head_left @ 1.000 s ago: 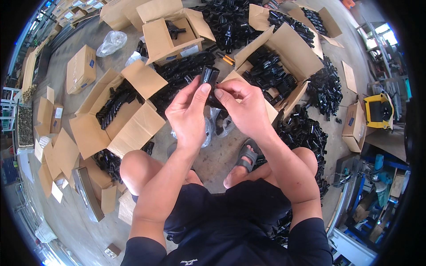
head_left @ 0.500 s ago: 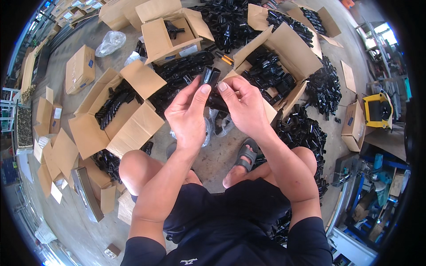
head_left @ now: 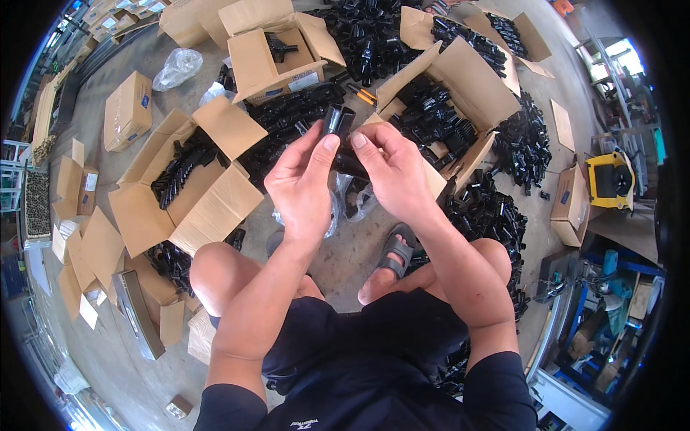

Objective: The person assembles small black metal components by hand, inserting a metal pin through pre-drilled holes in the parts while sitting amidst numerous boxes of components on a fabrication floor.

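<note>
In the left hand point(head_left: 300, 188), the fingers point(head_left: 328, 148) grip a glossy black tubular part point(head_left: 336, 120); those of the right hand point(head_left: 394, 171) curl beside it, whether gripping I cannot tell. Beyond them, to the right, an open brown cardboard box point(head_left: 478, 82) holds black parts point(head_left: 430, 118).

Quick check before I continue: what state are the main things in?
Black tube, held up
Left hand, closed on tube
Right hand, curled at tube, grip unclear
Left box, open, partly filled
Right box, open, black parts inside
Upper-left carton, closed
Plastic bag, crumpled
</note>
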